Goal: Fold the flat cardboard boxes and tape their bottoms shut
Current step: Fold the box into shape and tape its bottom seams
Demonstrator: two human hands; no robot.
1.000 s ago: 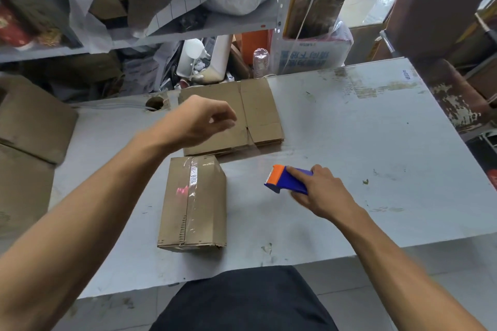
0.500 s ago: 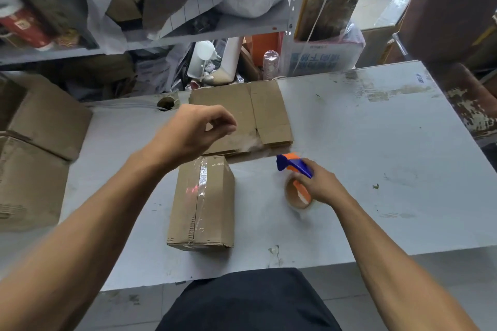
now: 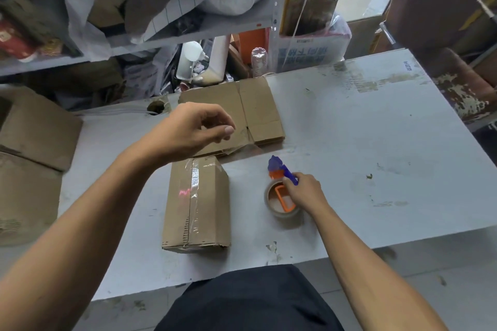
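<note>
Cardboard everywhere here: your folded box (image 3: 197,205) sits on the grey table (image 3: 376,158) right in front of you, lying with its taped side up, a strip of clear tape running down the middle seam. Just behind it there's a stack of flat boxes (image 3: 258,110) still unfolded, near the far edge of the table.

Your left hand (image 3: 188,131) hangs in the air above the gap between the taped box and the flat stack, fingers loosely curled with nothing in them, thumb and forefinger close together but not pinching anything you can make out.

Your right hand (image 3: 305,191) is down on the tape dispenser (image 3: 282,191), fingers wrapped round its blue handle. The dispenser rests on the table to the right of the taped box, well clear of it, with the roll of clear tape lying flat and the orange part showing inside the ring.

Off to your left, a couple more cardboard boxes (image 3: 35,148) sit beside the table, and a messy shelf (image 3: 188,32) runs along the back
</note>
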